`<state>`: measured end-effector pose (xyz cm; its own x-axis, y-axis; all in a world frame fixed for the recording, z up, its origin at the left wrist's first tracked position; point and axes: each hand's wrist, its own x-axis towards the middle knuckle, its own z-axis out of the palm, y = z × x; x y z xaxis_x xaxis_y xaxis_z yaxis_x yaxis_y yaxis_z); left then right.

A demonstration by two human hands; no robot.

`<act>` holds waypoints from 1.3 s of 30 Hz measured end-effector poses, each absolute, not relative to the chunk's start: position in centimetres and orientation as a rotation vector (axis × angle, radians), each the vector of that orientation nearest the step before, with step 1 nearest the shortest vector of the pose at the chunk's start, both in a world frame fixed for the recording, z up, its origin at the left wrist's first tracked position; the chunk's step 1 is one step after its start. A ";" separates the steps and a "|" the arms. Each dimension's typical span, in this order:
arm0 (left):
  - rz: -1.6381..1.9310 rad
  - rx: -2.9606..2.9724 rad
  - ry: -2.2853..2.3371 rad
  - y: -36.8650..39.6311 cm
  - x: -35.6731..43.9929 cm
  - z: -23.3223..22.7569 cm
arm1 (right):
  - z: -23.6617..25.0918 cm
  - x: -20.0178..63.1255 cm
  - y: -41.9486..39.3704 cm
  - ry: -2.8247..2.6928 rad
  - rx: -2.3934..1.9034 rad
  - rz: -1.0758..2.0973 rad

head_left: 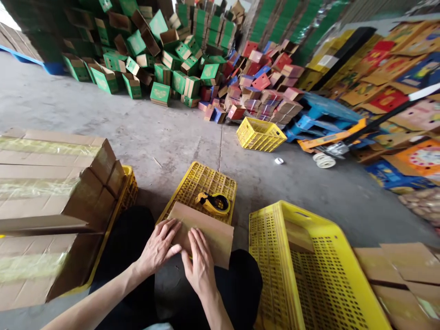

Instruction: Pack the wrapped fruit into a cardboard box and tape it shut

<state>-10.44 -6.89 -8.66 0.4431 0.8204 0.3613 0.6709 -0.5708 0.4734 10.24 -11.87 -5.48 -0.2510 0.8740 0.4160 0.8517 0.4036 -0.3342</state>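
A flat brown cardboard piece point(213, 231) lies on an upturned yellow plastic crate point(202, 181) in front of my knees. My left hand point(160, 245) rests on its left part, fingers spread and pressing down. My right hand point(200, 263) lies flat on its lower middle, fingers together. A yellow and black tape dispenser point(213, 202) sits on the crate just beyond the cardboard.
Stacked taped cardboard boxes point(44, 201) rest on a yellow crate at my left. A tilted yellow crate point(309, 270) and flat cardboard point(402, 270) are at my right. Farther off: another yellow crate point(260, 134), a tape roll point(278, 161), a pallet jack point(330, 142), piles of green boxes point(158, 55) and red ones point(261, 87).
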 end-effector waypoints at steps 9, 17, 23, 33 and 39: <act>0.950 2.354 1.252 -6.7 -10.5 -8.8 | -4.8 6.9 -8.5 -2.176 -1.465 0.167; 0.844 2.547 1.314 -6.7 -11.3 -8.2 | -4.6 8.9 -10.3 -2.075 -1.624 0.039; 0.862 2.572 1.342 -6.9 -11.1 -7.7 | -4.8 13.4 -12.4 -2.033 -1.712 -0.087; 0.825 2.644 1.323 -6.3 -9.2 -6.8 | -5.5 9.3 -12.1 -2.051 -1.684 -0.079; 0.835 2.661 1.239 -5.7 -9.7 -6.8 | -5.4 8.4 -9.2 -2.000 -1.824 -0.133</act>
